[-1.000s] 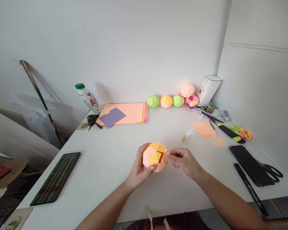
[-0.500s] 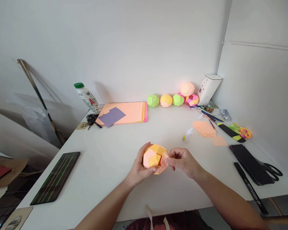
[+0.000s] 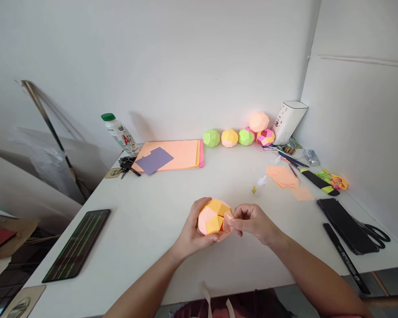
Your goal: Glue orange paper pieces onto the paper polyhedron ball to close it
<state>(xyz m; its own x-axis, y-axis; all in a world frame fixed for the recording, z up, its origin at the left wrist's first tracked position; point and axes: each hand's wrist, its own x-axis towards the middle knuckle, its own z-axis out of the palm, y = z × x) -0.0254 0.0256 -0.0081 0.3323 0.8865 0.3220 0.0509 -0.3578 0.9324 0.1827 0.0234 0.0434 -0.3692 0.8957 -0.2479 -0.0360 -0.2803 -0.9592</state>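
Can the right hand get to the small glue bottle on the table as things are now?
Probably yes. The glue bottle lies on bare table just beyond the right hand, with nothing between them, but that hand's fingers pinch a flap of the paper ball.

Soft, bright daylight filled the scene, the white table [image 3: 159, 212] glaring mildly, a bottle [image 3: 117, 130] throwing a faint shadow rightward on the wall, while wide-lens distortion bent the edges and the far paper balls [image 3: 239, 136] looked slightly overexposed and soft.
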